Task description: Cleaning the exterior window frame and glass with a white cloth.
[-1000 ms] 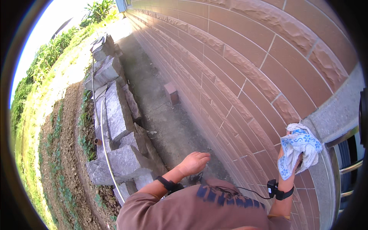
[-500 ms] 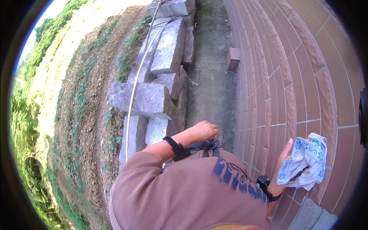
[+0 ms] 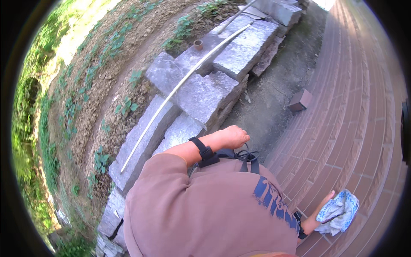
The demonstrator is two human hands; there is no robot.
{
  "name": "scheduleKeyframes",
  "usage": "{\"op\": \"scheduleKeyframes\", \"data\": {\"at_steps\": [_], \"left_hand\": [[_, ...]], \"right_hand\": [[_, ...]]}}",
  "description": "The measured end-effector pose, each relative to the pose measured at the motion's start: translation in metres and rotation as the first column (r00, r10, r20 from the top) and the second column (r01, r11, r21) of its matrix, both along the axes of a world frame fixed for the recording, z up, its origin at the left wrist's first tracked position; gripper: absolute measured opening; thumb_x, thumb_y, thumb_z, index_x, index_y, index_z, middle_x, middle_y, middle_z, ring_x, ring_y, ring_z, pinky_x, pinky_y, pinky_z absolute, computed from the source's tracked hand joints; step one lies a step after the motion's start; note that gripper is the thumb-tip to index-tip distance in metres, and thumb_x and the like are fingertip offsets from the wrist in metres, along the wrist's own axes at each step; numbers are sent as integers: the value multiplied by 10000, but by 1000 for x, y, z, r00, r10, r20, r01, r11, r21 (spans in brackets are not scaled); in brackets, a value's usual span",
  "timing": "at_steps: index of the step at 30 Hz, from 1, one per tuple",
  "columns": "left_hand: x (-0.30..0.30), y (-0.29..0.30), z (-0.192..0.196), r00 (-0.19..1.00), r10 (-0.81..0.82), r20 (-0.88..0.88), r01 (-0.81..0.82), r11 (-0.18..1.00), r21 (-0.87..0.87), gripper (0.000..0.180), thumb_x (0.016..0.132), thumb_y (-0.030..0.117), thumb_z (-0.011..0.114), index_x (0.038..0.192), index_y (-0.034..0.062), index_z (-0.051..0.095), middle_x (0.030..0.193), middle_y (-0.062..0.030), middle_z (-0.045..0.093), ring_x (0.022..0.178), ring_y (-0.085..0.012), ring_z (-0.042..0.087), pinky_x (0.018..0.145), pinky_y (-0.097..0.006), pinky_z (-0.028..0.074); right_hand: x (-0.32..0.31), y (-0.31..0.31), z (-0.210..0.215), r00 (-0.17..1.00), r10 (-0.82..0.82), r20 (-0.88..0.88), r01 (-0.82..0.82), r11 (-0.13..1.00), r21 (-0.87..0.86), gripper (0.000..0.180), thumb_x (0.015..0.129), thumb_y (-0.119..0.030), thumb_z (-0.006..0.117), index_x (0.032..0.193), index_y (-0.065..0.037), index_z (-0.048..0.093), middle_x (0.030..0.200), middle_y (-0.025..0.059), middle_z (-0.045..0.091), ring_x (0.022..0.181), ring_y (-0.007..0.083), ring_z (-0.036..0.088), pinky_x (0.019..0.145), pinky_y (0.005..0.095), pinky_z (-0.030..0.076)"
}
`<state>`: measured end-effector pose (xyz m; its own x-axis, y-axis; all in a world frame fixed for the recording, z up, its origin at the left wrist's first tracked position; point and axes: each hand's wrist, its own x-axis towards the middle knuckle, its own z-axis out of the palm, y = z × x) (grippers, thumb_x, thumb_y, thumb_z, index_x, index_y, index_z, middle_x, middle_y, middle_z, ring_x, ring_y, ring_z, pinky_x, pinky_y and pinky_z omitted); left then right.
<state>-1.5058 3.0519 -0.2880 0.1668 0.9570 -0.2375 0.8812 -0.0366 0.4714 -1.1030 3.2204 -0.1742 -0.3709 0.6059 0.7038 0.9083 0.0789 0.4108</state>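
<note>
My right hand (image 3: 322,206) is at the lower right, beside the brown tiled wall. Its thumb shows along the edge of a bunched white cloth (image 3: 341,216) with a blue floral pattern, and the other fingers are behind the cloth. In front of my body, my left hand (image 3: 235,137) is curled closed with its back upward. Its palm is hidden, so I cannot tell whether anything is in it. Just below that hand hangs a looped black cord (image 3: 247,155). A black band with a small box (image 3: 203,150) is around my left wrist.
The tiled wall (image 3: 338,141) fills the right side, with a small brown block (image 3: 300,101) at its foot. A narrow concrete strip (image 3: 274,98) runs between it and stacked stone slabs (image 3: 205,94). A long pale pole (image 3: 180,85) lies across the slabs, near planted soil (image 3: 115,81).
My view has turned, so the wall and slabs now slant. My right hand and the cloth appear lower in the view. My left hand stays closed in front of me.
</note>
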Motion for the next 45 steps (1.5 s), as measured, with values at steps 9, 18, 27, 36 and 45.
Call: {"op": "scheduleKeyframes", "data": {"at_steps": [9,18,27,36,45], "left_hand": [[-95,-27,-25,919,390,-59,-387,920,56,137,732,165,575,818,63,607,851,-95,607,891,-279,583,778,-402,442],[-133,-75,-53,575,790,-213,-788,604,116,565,787,254,575,1288,46,417,1358,-175,369,1295,-319,304,1062,-448,230],[-110,-107,-100,418,908,-41,-903,410,-131,619,757,271,620,1281,25,402,1362,-164,379,1260,-292,361,1042,-440,262],[-123,-102,-94,456,888,-54,-857,422,-297,669,753,251,602,1341,53,351,1418,-124,323,1304,-289,305,1072,-487,199],[-125,-98,-91,460,885,-79,-847,409,-339,686,755,241,597,1359,63,326,1435,-114,293,1312,-290,287,1072,-492,192]], "right_hand": [[-29,79,11,995,86,59,-85,996,-24,525,794,-346,624,1151,-7,443,1172,145,439,1104,303,387,963,411,258],[-77,117,19,969,238,69,-224,960,-167,447,777,-327,621,1055,-29,439,1068,121,422,1003,280,370,883,400,246],[-160,154,16,842,539,31,-469,758,-454,374,760,-308,617,960,-50,434,964,98,405,903,257,353,803,389,234],[-218,184,19,680,733,23,-447,439,-779,309,743,-290,614,865,-72,430,860,74,389,802,233,335,722,378,223],[-244,205,34,589,807,48,-155,171,-973,259,726,-271,610,769,-94,426,756,51,372,702,210,318,642,367,211]]}}
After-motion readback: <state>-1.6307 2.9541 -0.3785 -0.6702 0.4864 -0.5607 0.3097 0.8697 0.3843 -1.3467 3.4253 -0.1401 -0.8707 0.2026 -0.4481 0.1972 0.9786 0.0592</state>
